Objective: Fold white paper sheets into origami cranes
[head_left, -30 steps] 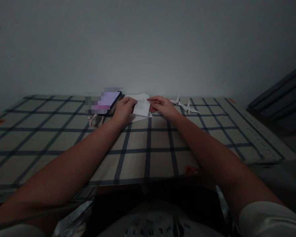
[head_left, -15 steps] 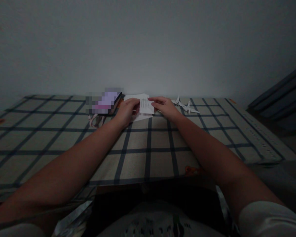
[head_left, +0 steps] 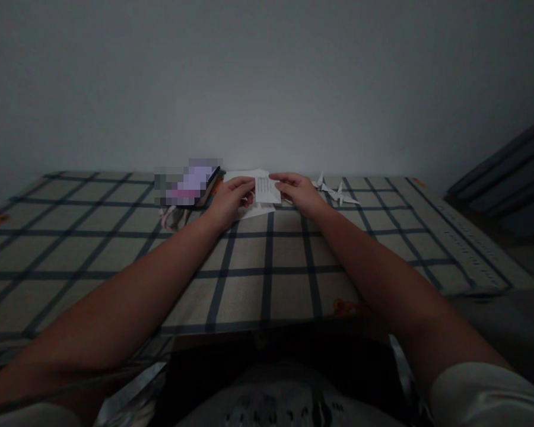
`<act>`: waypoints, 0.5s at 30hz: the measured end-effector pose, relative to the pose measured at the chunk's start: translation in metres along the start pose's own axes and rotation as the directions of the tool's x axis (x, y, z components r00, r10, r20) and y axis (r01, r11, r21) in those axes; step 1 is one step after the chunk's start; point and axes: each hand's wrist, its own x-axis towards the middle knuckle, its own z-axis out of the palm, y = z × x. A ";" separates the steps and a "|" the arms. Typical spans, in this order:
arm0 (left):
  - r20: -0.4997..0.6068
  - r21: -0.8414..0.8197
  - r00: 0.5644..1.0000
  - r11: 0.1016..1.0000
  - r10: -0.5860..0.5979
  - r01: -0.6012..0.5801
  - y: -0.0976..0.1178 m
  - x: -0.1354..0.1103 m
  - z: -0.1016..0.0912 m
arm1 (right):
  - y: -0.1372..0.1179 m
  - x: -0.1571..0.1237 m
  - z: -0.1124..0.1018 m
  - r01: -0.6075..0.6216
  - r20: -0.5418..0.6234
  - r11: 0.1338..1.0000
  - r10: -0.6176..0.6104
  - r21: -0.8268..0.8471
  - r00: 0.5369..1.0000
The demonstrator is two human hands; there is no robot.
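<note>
Holding a small printed paper (head_left: 267, 192) between us in the head view, we pinch its left edge with our left hand (head_left: 229, 198) and its right side with our right hand (head_left: 301, 194), over a white sheet (head_left: 258, 210) on the checked tablecloth (head_left: 289, 284). We cannot read its tiny lines, nor the lettering (head_left: 469, 240) along the cloth's right border. Folded paper cranes (head_left: 339, 194) lie beyond our right hand; a pixelated phone (head_left: 189, 188) sits near our left.
</note>
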 end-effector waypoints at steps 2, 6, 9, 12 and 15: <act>0.003 -0.011 1.000 1.000 -0.007 0.007 0.001 -0.001 0.000 | 0.000 0.000 0.000 0.003 0.013 1.000 -0.004 0.020 1.000; 0.014 -0.003 1.000 1.000 -0.007 0.007 0.002 -0.001 0.001 | -0.002 -0.001 0.002 -0.028 0.006 0.999 0.028 0.020 1.000; 0.003 -0.004 1.000 1.000 -0.002 0.002 0.002 -0.001 0.001 | -0.003 -0.001 0.002 -0.032 -0.005 0.999 0.032 0.024 0.999; -0.014 -0.001 1.000 1.000 0.007 -0.007 0.002 -0.001 0.001 | -0.002 -0.001 0.001 -0.007 0.008 1.000 0.007 0.025 1.000; -0.020 0.043 1.000 0.999 0.021 -0.020 0.003 -0.002 0.000 | -0.004 -0.002 0.000 0.005 0.017 1.000 -0.005 -0.030 1.000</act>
